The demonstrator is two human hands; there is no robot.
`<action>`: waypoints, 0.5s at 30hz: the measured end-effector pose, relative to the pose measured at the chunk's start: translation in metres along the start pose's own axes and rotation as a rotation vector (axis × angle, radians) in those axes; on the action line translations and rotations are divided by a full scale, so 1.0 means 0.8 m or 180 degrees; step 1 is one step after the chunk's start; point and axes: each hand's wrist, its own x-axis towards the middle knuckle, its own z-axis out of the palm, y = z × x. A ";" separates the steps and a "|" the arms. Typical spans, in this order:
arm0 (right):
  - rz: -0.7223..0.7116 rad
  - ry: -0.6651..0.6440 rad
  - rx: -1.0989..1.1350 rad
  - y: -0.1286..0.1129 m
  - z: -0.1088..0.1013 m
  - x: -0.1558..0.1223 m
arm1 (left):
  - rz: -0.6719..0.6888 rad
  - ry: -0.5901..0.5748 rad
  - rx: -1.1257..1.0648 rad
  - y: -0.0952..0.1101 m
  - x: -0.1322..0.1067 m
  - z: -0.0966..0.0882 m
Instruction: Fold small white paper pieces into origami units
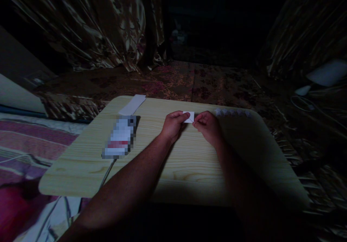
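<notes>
White paper piece (pixel 191 115), small and flat, sits between the two hands over the far half of the table (pixel 187 169). The left hand (pixel 172 125) is clamped on it, thumb laid across the top face, probably so the paper stays firm while its other side is worked. The right hand (pixel 208 125) has thumb and forefinger together at the lower right corner, seemingly pinching it; the dimness hides how much paper is between them. Holding it from both sides likely keeps so light a piece from turning.

Its visible face is plain and bright, roughly rectangular, with a thin dark slanting line toward the pinched corner, perhaps a crease or a folded edge.

Beyond the right hand, small pale shapes (pixel 232 112) stand in a row along the far edge, probably lined up there to leave the middle free for handling. Left of the hands, white strips (pixel 132 104) lie near the far edge, perhaps kept within reach, and a blurred-out device (pixel 120 136) lies nearer, with a cable (pixel 107 174) running from its near end.
</notes>
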 end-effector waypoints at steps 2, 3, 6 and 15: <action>0.0002 -0.0041 -0.0055 0.002 0.002 0.000 | -0.0099 -0.0014 -0.0047 0.002 -0.001 0.001; 0.0007 -0.0052 -0.0046 0.002 0.002 0.000 | -0.0133 -0.0034 -0.0064 0.002 -0.001 0.001; 0.0006 -0.0074 0.0029 0.004 0.004 -0.001 | -0.0205 -0.0107 -0.0137 0.003 -0.001 0.000; -0.0181 -0.0138 0.0201 0.003 0.007 -0.005 | -0.0124 -0.0250 -0.0351 0.001 0.002 -0.002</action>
